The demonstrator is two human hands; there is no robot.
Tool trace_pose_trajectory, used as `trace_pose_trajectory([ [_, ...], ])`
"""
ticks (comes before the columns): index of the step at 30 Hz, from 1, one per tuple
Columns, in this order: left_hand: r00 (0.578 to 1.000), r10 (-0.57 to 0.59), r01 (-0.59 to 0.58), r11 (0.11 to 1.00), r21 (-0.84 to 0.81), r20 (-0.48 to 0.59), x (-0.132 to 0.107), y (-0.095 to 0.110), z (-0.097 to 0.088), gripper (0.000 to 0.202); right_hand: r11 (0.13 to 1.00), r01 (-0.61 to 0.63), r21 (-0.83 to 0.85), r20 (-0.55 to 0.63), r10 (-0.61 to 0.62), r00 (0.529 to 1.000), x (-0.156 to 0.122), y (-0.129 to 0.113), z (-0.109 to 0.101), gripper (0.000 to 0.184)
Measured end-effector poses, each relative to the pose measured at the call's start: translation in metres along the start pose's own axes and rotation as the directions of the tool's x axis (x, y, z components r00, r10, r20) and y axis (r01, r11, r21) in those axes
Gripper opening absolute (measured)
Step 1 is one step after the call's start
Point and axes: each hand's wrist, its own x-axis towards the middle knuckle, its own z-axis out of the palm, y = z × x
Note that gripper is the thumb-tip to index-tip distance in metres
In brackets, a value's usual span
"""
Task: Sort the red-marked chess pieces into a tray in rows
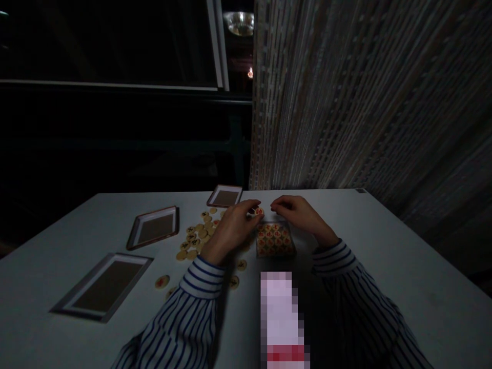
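Note:
A round Chinese chess piece [259,211] with a red character is held upright between the thumb and fingers of my left hand [234,223]. To its right, my right hand [298,211] hovers over the table with thumb and fingertips drawn together; no piece shows in them. Just below both hands sits a small clear box [275,253], in which red-marked chess pieces [274,234] lie in rows. Loose pieces [200,233] are piled left of my left hand, partly behind it. A few others, such as a dark-marked piece [233,282], lie nearer me around my left forearm.
Three shallow rectangular trays or lids stand on the white table [384,266]: one at the back [225,196], one at mid-left [154,226] and one at front left [103,287]. A string curtain [326,102] hangs behind the table. A pixelated patch covers the near centre.

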Motion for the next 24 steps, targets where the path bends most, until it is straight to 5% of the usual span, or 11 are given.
trace_pose_trajectory([
  [16, 0.999, 0.042, -0.042, 0.999, -0.022, 0.024, 0.018, 0.006, 0.018, 0.037, 0.999, 0.024, -0.022, 0.009, -0.024, 1.000, 0.002, 0.008, -0.017, 0.017],
  [24, 0.998, 0.056, -0.057, 0.998, 0.031, 0.038, 0.022, -0.001, 0.029, 0.037, 0.991, -0.076, 0.109, 0.034, 0.073, 0.997, 0.006, 0.019, -0.014, 0.015],
])
